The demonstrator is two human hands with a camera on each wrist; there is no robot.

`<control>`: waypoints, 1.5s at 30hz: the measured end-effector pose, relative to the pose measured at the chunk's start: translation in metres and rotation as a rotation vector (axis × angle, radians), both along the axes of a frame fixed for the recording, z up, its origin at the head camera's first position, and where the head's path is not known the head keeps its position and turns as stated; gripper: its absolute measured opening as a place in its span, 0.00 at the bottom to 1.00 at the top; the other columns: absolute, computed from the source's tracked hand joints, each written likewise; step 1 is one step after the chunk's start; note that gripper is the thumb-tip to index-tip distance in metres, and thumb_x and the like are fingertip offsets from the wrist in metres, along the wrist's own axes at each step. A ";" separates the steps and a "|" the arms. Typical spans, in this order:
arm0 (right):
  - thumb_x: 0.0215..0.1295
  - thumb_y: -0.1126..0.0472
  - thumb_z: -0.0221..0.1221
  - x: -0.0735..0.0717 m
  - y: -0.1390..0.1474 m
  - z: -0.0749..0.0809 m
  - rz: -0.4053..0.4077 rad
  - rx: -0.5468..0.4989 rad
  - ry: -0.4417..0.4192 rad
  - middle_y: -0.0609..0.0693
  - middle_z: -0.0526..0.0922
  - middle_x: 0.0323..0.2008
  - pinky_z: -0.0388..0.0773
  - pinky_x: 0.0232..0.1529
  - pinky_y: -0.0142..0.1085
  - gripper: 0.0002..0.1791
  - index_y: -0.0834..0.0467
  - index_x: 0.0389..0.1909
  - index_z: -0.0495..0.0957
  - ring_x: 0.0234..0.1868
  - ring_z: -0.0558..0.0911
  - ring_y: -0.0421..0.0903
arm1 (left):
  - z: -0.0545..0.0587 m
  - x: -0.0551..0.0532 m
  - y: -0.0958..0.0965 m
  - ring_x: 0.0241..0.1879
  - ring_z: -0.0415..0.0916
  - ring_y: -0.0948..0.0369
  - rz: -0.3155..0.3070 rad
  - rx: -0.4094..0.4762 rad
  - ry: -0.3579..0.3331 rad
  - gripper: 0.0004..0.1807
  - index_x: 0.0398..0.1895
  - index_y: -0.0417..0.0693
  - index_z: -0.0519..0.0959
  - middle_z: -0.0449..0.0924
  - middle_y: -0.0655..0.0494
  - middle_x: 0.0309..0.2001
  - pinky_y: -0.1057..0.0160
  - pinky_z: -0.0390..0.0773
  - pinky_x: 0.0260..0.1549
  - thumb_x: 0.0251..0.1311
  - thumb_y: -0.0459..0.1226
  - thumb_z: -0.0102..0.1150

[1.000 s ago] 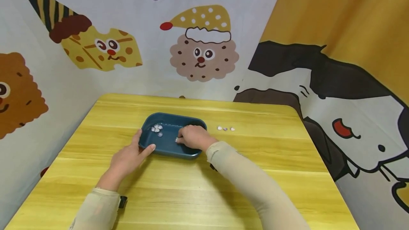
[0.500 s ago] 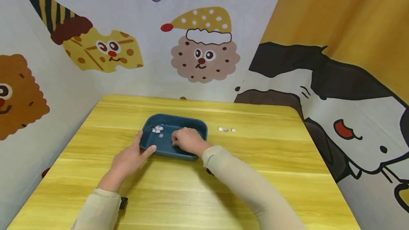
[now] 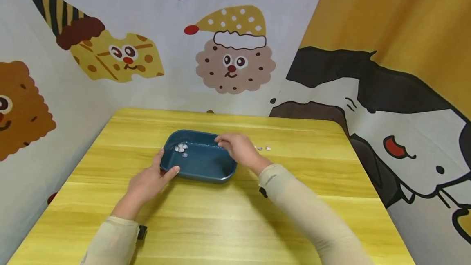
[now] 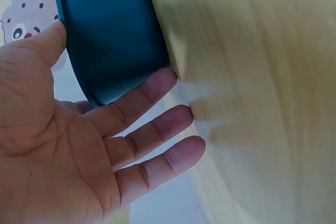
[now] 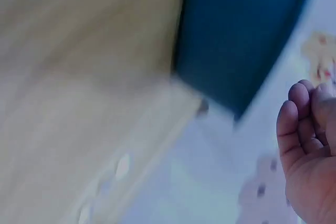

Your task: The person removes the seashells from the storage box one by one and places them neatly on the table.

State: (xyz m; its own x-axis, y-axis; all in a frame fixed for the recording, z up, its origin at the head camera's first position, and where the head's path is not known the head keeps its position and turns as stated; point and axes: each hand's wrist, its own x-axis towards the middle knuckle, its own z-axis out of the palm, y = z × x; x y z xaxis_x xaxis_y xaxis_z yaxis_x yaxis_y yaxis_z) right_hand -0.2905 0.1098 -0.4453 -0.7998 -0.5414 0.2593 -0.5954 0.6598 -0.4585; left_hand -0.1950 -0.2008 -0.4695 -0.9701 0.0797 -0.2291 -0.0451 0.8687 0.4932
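A dark teal rectangular tray [image 3: 206, 175] stands on the table, with several small white and lilac shell-like pieces [image 3: 181, 147] toward its left end. My left hand [image 3: 145, 181] holds the tray's near left corner between thumb and fingers; in the left wrist view its thumb lies on the rim and the other fingers spread along the end wall. Over the tray's far right corner, my right hand [image 3: 239, 150] has its thumb and fingertips pinched together around a small pale piece, mostly hidden. In the right wrist view, curled fingers [image 5: 291, 129] hide whatever lies between them.
Three small pieces [image 3: 268, 148] lie in a row on the yellow wood-grain table [image 3: 206, 220], right of the tray; my right hand partly covers the leftmost. Cartoon-printed cloth [image 3: 235, 105] hangs behind the table's far edge.
My right hand has risen from the tray floor and moved right and away to the far right corner. The left hand and tray have stayed in place.
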 end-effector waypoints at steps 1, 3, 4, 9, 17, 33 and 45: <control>0.79 0.59 0.61 -0.002 0.010 0.005 -0.038 -0.031 0.016 0.52 0.93 0.48 0.88 0.47 0.40 0.12 0.57 0.54 0.88 0.44 0.92 0.47 | 0.000 0.000 0.000 0.23 0.76 0.53 0.004 0.005 -0.001 0.59 0.89 0.44 0.35 0.88 0.36 0.45 0.55 0.68 0.20 0.75 0.71 0.45; 0.78 0.59 0.63 -0.009 0.035 0.013 -0.131 -0.083 0.030 0.53 0.93 0.45 0.88 0.44 0.43 0.11 0.58 0.53 0.88 0.41 0.92 0.49 | 0.001 0.000 0.000 0.21 0.74 0.53 0.012 0.004 -0.009 0.59 0.89 0.45 0.34 0.87 0.40 0.38 0.55 0.67 0.19 0.74 0.71 0.45; 0.77 0.58 0.64 -0.014 0.049 0.014 -0.183 -0.107 0.027 0.54 0.93 0.45 0.88 0.44 0.44 0.11 0.59 0.52 0.89 0.41 0.92 0.50 | 0.002 0.000 -0.001 0.21 0.73 0.53 0.014 0.003 -0.008 0.59 0.89 0.45 0.34 0.87 0.42 0.37 0.55 0.66 0.19 0.75 0.71 0.45; 0.79 0.56 0.62 -0.034 0.115 0.003 -0.444 -0.134 -0.168 0.57 0.91 0.53 0.85 0.53 0.50 0.14 0.58 0.55 0.88 0.52 0.89 0.55 | 0.002 0.002 -0.004 0.20 0.72 0.53 0.017 0.000 -0.014 0.59 0.89 0.45 0.33 0.85 0.44 0.34 0.56 0.66 0.19 0.75 0.71 0.45; 0.76 0.62 0.64 -0.035 0.155 -0.034 -0.454 0.143 -0.253 0.60 0.90 0.55 0.83 0.60 0.54 0.12 0.61 0.54 0.90 0.59 0.87 0.61 | 0.000 0.003 -0.003 0.24 0.76 0.53 0.003 -0.006 -0.005 0.60 0.89 0.43 0.35 0.86 0.41 0.36 0.55 0.68 0.21 0.73 0.73 0.44; 0.84 0.59 0.55 -0.043 0.157 -0.019 -0.467 0.144 -0.312 0.62 0.86 0.61 0.80 0.64 0.56 0.17 0.62 0.63 0.84 0.63 0.84 0.62 | 0.002 0.003 -0.003 0.26 0.78 0.52 -0.005 -0.018 0.010 0.61 0.88 0.41 0.36 0.86 0.35 0.40 0.55 0.69 0.21 0.73 0.74 0.42; 0.82 0.50 0.58 -0.031 -0.014 0.041 -0.064 0.181 -0.218 0.52 0.87 0.62 0.82 0.63 0.48 0.22 0.55 0.68 0.81 0.61 0.86 0.50 | -0.002 0.002 0.000 0.23 0.76 0.51 -0.008 -0.015 0.019 0.59 0.88 0.42 0.36 0.82 0.40 0.29 0.56 0.68 0.20 0.75 0.71 0.44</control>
State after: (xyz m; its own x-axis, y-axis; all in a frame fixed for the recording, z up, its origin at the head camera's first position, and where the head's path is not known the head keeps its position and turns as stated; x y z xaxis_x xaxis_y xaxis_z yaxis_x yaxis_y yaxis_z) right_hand -0.3214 0.0962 -0.4043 -0.8603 -0.5094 -0.0192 -0.4497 0.7760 -0.4423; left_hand -0.1930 -0.2005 -0.4719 -0.9736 0.0841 -0.2123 -0.0291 0.8764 0.4807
